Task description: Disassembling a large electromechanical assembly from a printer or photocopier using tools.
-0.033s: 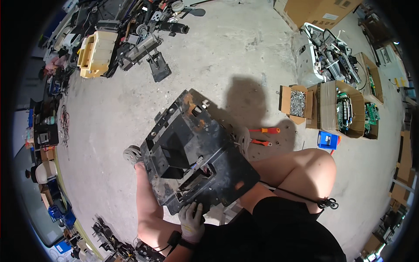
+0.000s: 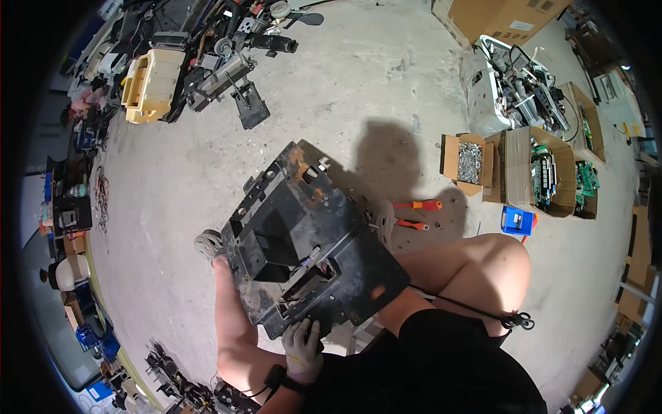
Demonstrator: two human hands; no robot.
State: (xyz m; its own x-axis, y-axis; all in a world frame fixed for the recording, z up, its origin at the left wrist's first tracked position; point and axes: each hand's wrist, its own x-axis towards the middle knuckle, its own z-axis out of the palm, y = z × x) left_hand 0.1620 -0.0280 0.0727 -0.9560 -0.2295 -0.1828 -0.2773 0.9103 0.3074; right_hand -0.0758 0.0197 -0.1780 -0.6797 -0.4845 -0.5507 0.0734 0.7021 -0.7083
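Note:
A large black metal chassis panel (image 2: 345, 252), with rust patches, cut-outs and a raised box-like bracket, is held tilted above my legs. My left hand (image 2: 302, 348), in a pale glove, grips its near edge, fingers on top of the surface. My bare right arm (image 2: 402, 312) passes beneath the panel's right side, so the right hand and its fingers are hidden. Just past the panel's right edge, on the floor by my shoe (image 2: 385, 224), lie a red-and-orange screwdriver (image 2: 427, 205) and a second red-handled tool (image 2: 414, 225).
At right stand a small carton of screws (image 2: 470, 160), a carton of circuit boards (image 2: 562, 172), a blue tray (image 2: 517, 221) and a white bin of scrap parts (image 2: 496, 76). Far left hold a cream plastic housing (image 2: 155, 86) and dismantled black parts (image 2: 221, 79). More parts (image 2: 169, 376) lie near left.

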